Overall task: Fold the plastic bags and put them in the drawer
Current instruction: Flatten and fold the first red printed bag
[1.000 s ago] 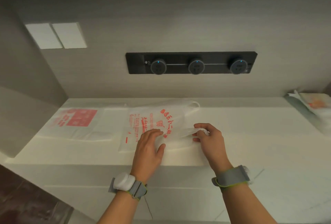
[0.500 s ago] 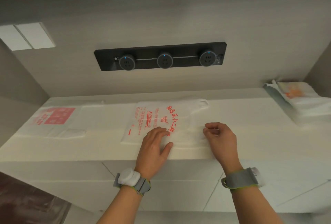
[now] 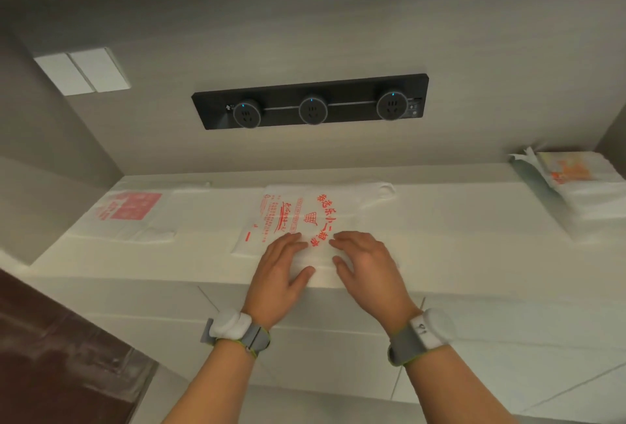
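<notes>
A flattened plastic bag with a red block print [image 3: 130,211] lies at the far left of the white countertop [image 3: 457,240], well apart from the hands. The plastic bag with red lettering [image 3: 288,213] lies flat at the centre, its near edge close to the counter's front edge and its handle loops [image 3: 379,191] at the far right corner. The left hand [image 3: 281,264] rests palm down on the near part of this bag, fingers straight, grasping nothing. The right hand [image 3: 366,261] lies just beside it, likewise flat on the film with fingers extended. A stack of flat white bags [image 3: 576,193] sits at the far right.

Handling: the film is judged thin, very light and limp. It probably slides easily on the smooth counter, and creases tend to spring open.

Recommended hold: keep one palm flat as an anchor, pinch a side edge or corner with the other hand's fingertips, lay it over and smooth outward. Avoid pulling on the handle loops alone, as thin film stretches. No open drawer is in view.
</notes>
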A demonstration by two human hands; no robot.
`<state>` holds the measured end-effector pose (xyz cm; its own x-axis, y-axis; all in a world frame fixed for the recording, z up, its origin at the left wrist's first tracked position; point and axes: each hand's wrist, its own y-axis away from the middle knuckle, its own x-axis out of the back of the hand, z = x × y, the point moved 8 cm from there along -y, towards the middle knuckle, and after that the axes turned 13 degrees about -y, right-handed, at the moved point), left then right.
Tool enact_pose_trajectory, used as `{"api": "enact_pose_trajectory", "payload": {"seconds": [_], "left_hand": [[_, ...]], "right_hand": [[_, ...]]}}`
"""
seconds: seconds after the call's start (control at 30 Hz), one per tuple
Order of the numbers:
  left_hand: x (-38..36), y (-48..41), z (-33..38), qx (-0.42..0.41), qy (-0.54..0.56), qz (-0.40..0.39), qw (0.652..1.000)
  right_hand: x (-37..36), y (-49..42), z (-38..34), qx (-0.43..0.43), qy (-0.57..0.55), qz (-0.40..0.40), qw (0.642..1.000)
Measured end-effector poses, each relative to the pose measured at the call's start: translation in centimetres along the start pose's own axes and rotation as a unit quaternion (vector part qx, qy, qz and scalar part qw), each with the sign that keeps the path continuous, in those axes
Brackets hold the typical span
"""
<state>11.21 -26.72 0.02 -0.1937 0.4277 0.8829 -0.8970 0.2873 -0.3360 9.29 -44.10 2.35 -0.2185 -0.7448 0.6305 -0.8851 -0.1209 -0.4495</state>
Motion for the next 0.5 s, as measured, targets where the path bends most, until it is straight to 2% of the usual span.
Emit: {"api": "enact_pose_trajectory", "payload": {"seconds": [0.13, 0.23, 0.5], "left_hand": [[0.3, 0.5, -2.3, 0.028, -0.055, -0.041, 0.997], [0.2, 1.7, -2.9, 0.026, -0.082, -0.063, 0.994], [0.3, 4.2, -2.3, -0.025, -0.097, 0.007, 0.995]], "right_hand": [[-2.6, 0.4, 0.0, 0.003, 0.045, -0.077, 0.996], [-2.8, 1.3, 0.4, -0.004, 0.059, -0.066, 0.996], [-1.4, 3.7, 0.7, 0.055, 0.060, -0.032, 0.996]]}}
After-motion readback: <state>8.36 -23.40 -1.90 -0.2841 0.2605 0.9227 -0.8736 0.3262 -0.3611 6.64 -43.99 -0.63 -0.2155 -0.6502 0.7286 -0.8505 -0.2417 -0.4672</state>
